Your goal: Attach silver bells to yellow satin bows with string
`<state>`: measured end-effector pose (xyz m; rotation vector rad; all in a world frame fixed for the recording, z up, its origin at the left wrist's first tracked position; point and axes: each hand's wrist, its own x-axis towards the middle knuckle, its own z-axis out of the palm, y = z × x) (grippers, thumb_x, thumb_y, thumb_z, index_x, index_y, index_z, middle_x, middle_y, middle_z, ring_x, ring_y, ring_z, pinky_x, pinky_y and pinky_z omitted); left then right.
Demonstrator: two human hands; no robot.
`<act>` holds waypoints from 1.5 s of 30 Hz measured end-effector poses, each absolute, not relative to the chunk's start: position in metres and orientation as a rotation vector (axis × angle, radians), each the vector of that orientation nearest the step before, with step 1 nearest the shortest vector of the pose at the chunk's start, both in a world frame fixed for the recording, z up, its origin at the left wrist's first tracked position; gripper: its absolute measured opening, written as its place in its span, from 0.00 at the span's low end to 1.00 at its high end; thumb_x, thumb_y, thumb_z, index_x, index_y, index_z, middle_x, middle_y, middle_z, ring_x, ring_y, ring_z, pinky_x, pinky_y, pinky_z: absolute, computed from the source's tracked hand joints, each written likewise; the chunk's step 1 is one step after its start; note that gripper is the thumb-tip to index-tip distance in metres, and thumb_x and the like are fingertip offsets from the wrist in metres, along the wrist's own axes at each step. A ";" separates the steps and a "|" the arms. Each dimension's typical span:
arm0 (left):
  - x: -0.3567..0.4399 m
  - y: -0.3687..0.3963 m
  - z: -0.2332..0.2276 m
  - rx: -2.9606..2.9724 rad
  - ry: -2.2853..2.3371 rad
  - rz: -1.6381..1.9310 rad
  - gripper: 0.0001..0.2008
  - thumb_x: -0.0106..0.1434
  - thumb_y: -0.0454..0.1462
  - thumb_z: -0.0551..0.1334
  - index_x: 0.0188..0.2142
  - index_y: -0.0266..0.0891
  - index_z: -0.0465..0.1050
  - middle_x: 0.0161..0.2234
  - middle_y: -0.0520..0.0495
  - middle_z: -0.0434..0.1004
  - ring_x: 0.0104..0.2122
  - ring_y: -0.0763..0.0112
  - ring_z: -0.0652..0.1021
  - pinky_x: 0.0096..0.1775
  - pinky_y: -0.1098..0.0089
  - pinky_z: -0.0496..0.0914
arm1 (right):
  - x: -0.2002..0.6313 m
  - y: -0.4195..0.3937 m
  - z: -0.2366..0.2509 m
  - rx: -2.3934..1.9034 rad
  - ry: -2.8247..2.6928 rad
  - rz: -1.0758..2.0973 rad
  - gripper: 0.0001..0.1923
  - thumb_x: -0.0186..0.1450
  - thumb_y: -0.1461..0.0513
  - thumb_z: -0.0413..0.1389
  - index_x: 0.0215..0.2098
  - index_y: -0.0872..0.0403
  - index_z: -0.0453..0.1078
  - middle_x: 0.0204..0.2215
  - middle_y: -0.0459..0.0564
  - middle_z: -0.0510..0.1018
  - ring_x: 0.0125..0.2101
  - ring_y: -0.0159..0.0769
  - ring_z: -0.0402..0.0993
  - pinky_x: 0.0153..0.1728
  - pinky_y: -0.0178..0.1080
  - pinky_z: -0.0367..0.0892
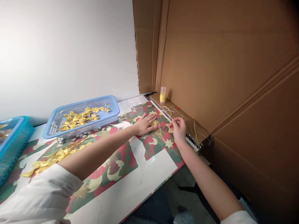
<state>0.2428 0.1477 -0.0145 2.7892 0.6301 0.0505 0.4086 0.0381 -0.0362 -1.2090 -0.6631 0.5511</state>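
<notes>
My left hand (145,123) lies flat, fingers together, on the patterned table cover (121,161), pressing down a small yellow bow (154,123) and a bunch of gold thread (158,133). My right hand (178,127) is just to its right, thumb and fingers pinched on a thin gold thread (168,119) that runs toward the bow. Both forearms reach across the table from the lower edge of the view.
A light-blue basket (70,130) with yellow bows and wire rings stands at the left; a teal basket (14,140) is at the far left. Loose yellow bows (53,157) lie in front. A yellow-capped bottle (163,95) stands by the cardboard wall (224,68). The table's edge (163,183) runs diagonally.
</notes>
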 end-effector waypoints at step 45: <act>0.212 0.150 0.024 2.458 0.881 0.737 0.26 0.64 0.50 0.53 0.56 0.40 0.65 0.54 0.42 0.73 0.47 0.59 0.77 0.46 0.61 0.72 | 0.409 0.041 -0.040 -1.239 -0.704 0.543 0.16 0.57 0.52 0.58 0.30 0.52 0.58 0.16 0.38 0.68 0.16 0.26 0.64 0.20 0.31 0.61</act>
